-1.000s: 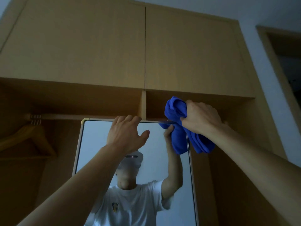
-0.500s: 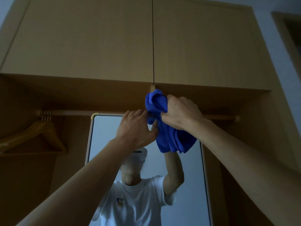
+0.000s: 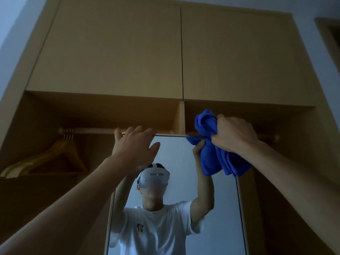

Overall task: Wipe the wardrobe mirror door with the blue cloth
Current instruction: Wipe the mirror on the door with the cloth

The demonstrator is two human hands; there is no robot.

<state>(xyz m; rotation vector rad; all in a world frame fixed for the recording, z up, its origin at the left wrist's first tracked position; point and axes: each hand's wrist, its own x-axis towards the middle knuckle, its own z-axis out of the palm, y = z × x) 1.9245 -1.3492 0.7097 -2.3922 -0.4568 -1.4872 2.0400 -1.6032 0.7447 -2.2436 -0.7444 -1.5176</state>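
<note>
The tall mirror door stands in front of the open wooden wardrobe and reflects a person in a white T-shirt with a headset. My right hand is shut on the bunched blue cloth, pressed over the mirror's top right corner; part of the cloth hangs down over the glass. My left hand rests on the mirror's top edge near the left corner, fingers curled over it.
Two closed upper cabinet doors sit above. A wooden hanging rail runs behind the mirror top, with wooden hangers at the left. A vertical divider splits the wardrobe. A doorway frame is at the far right.
My right hand carried the cloth left along the mirror's top edge until it met my left hand, then back to the right corner. My left hand slid toward the left corner.
</note>
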